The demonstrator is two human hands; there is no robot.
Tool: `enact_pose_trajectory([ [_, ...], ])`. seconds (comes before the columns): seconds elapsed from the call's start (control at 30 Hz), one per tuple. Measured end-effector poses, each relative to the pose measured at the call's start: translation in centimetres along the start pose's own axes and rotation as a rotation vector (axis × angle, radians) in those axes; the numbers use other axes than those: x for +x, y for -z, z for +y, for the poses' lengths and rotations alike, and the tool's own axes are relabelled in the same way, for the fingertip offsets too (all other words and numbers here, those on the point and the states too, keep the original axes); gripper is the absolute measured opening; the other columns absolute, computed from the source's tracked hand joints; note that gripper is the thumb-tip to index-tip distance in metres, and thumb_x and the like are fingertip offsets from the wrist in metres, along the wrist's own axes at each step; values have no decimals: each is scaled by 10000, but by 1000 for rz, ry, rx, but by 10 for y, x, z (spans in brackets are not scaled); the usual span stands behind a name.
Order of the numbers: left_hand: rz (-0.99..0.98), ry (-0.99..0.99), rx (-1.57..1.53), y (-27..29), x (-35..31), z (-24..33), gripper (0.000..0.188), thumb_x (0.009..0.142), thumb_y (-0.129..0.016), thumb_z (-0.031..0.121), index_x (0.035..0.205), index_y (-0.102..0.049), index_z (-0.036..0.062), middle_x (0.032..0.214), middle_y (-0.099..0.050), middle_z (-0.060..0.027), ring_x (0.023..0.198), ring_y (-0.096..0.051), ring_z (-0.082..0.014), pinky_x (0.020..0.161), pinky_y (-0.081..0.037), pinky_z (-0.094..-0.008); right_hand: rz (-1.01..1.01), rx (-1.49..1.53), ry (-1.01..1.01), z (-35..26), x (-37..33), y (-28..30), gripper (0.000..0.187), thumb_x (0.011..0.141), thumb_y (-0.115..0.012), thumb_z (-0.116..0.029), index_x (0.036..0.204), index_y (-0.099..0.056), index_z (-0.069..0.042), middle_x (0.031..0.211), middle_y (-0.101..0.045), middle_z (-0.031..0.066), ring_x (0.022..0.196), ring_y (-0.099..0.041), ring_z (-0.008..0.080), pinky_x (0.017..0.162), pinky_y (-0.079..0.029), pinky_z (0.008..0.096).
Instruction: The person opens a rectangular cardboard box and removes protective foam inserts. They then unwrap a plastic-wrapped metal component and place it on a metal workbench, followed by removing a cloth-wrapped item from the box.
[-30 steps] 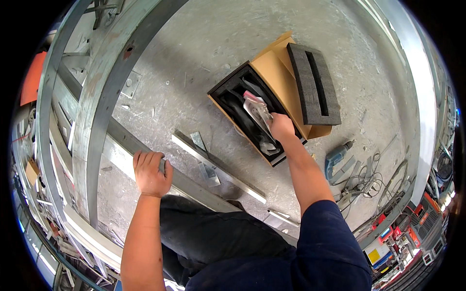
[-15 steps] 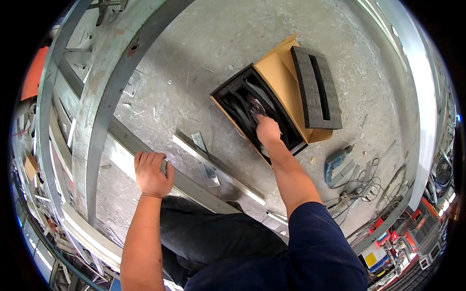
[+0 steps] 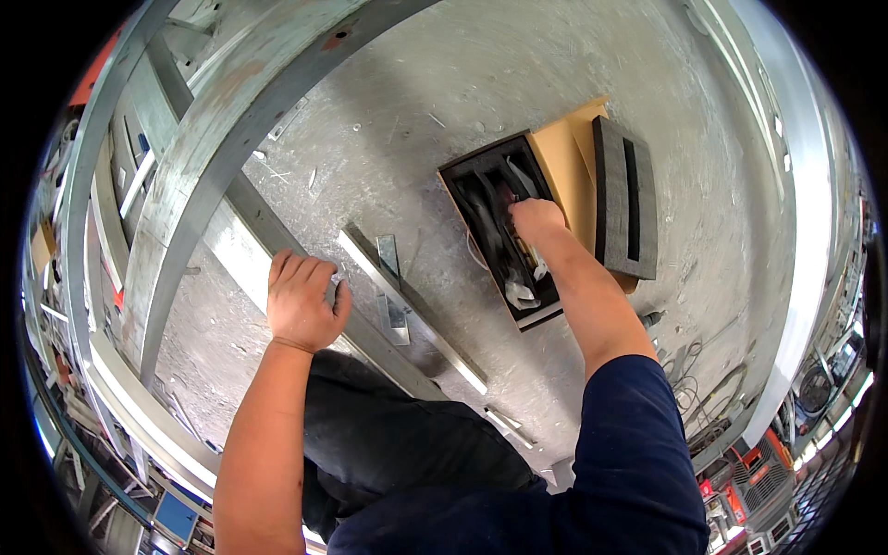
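Note:
My left hand (image 3: 307, 301) lies over a grey metal beam (image 3: 277, 242), its fingers bent round the edge and the thumb on the near side. Out to the right, my right hand (image 3: 538, 220) reaches into an open cardboard box (image 3: 484, 155) lined with black foam. Its fingers are closed at something dark and reddish in the box, too hidden to name. Long black pieces (image 3: 495, 222) lie along the box's left side. A clear plastic-wrapped piece (image 3: 521, 294) shows at its near end.
A slotted grey foam slab (image 3: 645, 208) leans on the box's open lid (image 3: 567, 153). Nearer me lie a long metal bar (image 3: 416, 314) and flat metal plates (image 3: 396, 319). Large steel frames (image 3: 199, 176) curve up on the left. Cables (image 3: 686, 375) lie at right.
My right hand has shifted toward the box's lid side, uncovering the plastic-wrapped piece. The whole view has turned slightly. My forearm now covers most of the drill. The left hand stays on the beam.

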State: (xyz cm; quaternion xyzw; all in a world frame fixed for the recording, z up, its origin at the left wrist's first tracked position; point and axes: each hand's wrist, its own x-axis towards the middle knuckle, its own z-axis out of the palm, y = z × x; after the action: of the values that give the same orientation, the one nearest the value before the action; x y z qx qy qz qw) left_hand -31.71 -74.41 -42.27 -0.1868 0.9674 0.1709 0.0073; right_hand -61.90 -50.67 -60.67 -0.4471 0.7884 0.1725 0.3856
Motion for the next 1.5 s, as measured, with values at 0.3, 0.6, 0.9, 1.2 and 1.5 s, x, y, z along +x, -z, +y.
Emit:
enact_pose_trajectory([
  [0.3,32,-28,12,-1,3,-1,160,761,-698,188,860,-660,68,847,-650,-79,875,-613,-295,1025,-419,-476,-73,48,-75,-18,39,-35,251,905,-535,-113,1005,-764,-100,1078,-735,145,1029,-701,348,860,-573,462],
  [0.6,5,9,-6,0,-4,-6,157,776,-669,168,880,-648,53,876,-650,-102,891,-608,-314,1020,-417,-489,117,-21,96,-10,13,-13,247,890,-549,-110,1015,-762,-92,1228,-661,129,1051,-682,321,882,-558,441],
  [0.9,-8,18,7,0,-4,-7,162,774,-674,180,876,-648,56,877,-654,-97,898,-605,-311,1026,-418,-470,272,223,199,10,-9,-3,162,886,-626,-147,987,-753,-156,1253,-588,19,985,-667,293,840,-543,427],
  [1.2,35,8,-19,-2,-3,-6,147,769,-683,169,867,-648,65,867,-648,-93,892,-603,-306,1024,-420,-467,391,184,264,12,3,17,191,890,-601,-149,1011,-749,-164,1291,-605,-17,996,-672,278,826,-547,419],
  [1.5,-2,28,1,-1,-6,-8,161,761,-689,168,879,-656,63,882,-646,-91,896,-602,-303,1023,-424,-456,341,314,361,17,-1,32,147,926,-604,-144,1018,-714,-111,1100,-653,55,978,-649,330,828,-533,426],
])
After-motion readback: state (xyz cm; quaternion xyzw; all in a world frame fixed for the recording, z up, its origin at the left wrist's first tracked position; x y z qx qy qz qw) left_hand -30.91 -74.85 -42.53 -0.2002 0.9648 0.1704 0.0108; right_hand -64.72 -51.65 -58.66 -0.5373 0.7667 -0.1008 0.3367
